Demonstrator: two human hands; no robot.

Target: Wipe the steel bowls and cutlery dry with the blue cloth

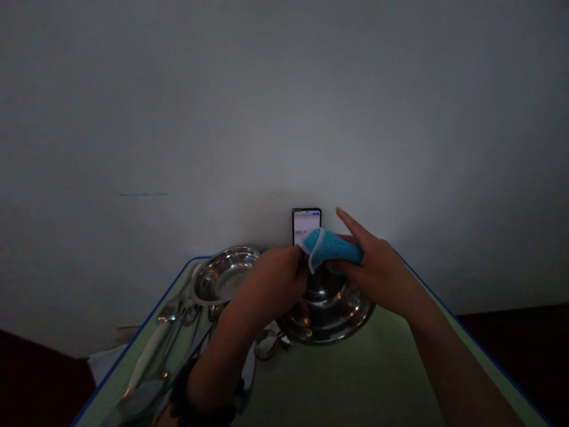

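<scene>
A blue cloth (334, 248) with white edging is bunched between my hands, above a shiny metal dish (326, 329) with a wide rim. My right hand (381, 270) grips the cloth between thumb and fingers, with one finger stretched up and away. My left hand (281, 276) is closed at the cloth's left end and touches its edge. What lies inside its fingers is hidden. The middle of the dish is partly covered by my hands and the cloth. Whether the left fingers touch the dish cannot be made out.
A second metal bowl (226, 276) stands at the back left. Several spoons and other metal utensils (166, 338) lie along the left side, and a round spoon (265, 344) rests near the dish. A phone (306, 220) leans against the wall. The green table (355, 379) has a blue edge.
</scene>
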